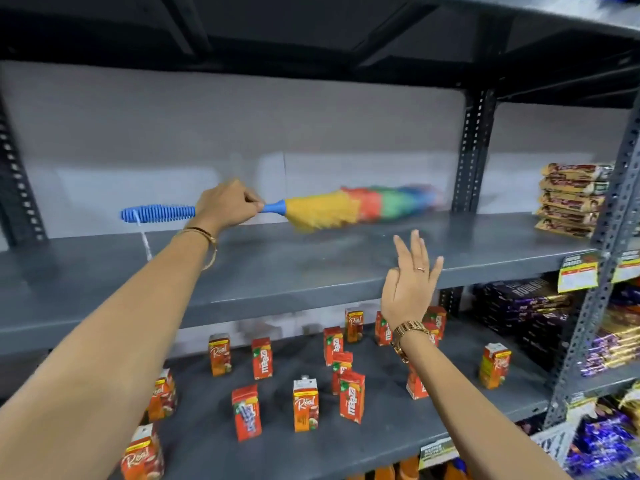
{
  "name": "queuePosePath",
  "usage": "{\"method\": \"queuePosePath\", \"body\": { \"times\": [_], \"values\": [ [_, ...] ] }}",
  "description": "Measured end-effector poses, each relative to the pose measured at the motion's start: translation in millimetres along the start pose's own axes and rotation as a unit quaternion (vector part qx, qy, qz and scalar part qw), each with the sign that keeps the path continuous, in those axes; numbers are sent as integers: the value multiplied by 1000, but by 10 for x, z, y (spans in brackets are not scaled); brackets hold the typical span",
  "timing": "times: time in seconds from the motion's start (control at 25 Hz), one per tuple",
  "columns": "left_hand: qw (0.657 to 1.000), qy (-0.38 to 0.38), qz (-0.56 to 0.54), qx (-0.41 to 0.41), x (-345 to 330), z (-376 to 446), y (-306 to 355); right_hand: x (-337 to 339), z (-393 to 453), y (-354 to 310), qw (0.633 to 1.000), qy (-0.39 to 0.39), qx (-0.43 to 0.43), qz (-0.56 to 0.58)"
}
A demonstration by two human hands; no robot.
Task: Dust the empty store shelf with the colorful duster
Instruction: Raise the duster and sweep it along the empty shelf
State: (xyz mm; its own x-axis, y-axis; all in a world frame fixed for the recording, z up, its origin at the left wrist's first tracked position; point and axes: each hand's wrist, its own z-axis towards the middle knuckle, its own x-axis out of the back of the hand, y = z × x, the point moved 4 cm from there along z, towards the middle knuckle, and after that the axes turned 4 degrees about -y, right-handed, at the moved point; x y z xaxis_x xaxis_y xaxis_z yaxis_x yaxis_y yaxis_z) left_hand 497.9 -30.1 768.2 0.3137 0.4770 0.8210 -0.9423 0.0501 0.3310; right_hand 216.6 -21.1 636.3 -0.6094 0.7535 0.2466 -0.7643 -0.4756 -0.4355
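Grey metal store shelf (pixel 277 271): bare deck, carries only the duster head. Colorful duster (pixel 346 206) with ribbed blue plastic handle and yellow, red, green and blue bristles: lying level across the shelf, bristles blurred. Left hand (pixel 227 206): closed round the handle near its neck. Right hand (pixel 410 284): fingers spread, holding nothing, raised at the shelf's front edge. Lower shelf: small red and orange juice cartons (pixel 258 358) marked "Real" and "Maaza", standing scattered. Right bay: stacked brown snack packets (pixel 571 199), writing unreadable
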Motion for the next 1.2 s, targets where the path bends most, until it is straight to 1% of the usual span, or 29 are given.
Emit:
{"method": "queuePosePath", "body": {
  "times": [0.08,0.12,0.16,0.24,0.28,0.32,0.4,0.44,0.48,0.56,0.6,0.64,0.72,0.76,0.8,0.88,0.92,0.96,1.04,1.08,1.12,1.16,1.2],
  "values": [
    [997,-76,-16,8,77,-145,-215,-30,-29,-87,1000,6,0,22],
    [997,-80,3,23,107,-174,-278,-54,-62,-164,999,6,14,33],
    [997,-55,28,38,155,-163,-308,-86,-111,-263,998,3,35,45],
    [994,40,87,55,299,-161,-312,-163,-235,-478,995,-6,75,69],
    [993,52,90,59,354,-178,-377,-204,-293,-581,993,-10,87,79],
    [994,39,78,59,399,-204,-463,-241,-341,-672,991,-13,98,87],
    [995,-25,67,64,440,-306,-680,-305,-418,-843,988,-24,120,94],
    [994,-27,86,64,450,-348,-742,-328,-450,-919,987,-29,132,91],
    [991,-1,118,66,470,-352,-763,-352,-479,-989,986,-31,143,83],
    [978,83,173,75,559,-369,-704,-391,-538,-1090,986,-29,151,68],
    [979,94,167,75,582,-372,-711,-404,-556,-1119,987,-30,146,65],
    [983,86,147,72,602,-374,-747,-414,-560,-1138,988,-32,139,66],
    [991,32,106,81,610,-444,-874,-431,-566,-1167,988,-38,129,71],
    [990,19,107,86,597,-483,-913,-436,-568,-1178,988,-39,128,71],
    [988,28,125,91,589,-502,-927,-445,-570,-1189,988,-39,128,71],
    [976,102,164,97,635,-545,-866,-463,-588,-1212,988,-42,132,70],
    [976,120,156,97,669,-548,-864,-477,-600,-1233,987,-42,135,72],
    [981,112,128,97,697,-555,-912,-492,-616,-1260,986,-40,139,77],
    [991,44,65,110,721,-626,-1071,-520,-659,-1324,984,-37,151,89],
    [991,15,62,122,726,-694,-1143,-537,-687,-1362,983,-36,157,93],
    [988,12,77,136,730,-743,-1201,-550,-713,-1395,982,-36,160,93],
    [982,34,104,153,758,-776,-1238,-563,-736,-1425,981,-39,163,94],
    [974,72,134,167,817,-817,-1251,-580,-762,-1459,980,-41,165,98]
  ]
}}
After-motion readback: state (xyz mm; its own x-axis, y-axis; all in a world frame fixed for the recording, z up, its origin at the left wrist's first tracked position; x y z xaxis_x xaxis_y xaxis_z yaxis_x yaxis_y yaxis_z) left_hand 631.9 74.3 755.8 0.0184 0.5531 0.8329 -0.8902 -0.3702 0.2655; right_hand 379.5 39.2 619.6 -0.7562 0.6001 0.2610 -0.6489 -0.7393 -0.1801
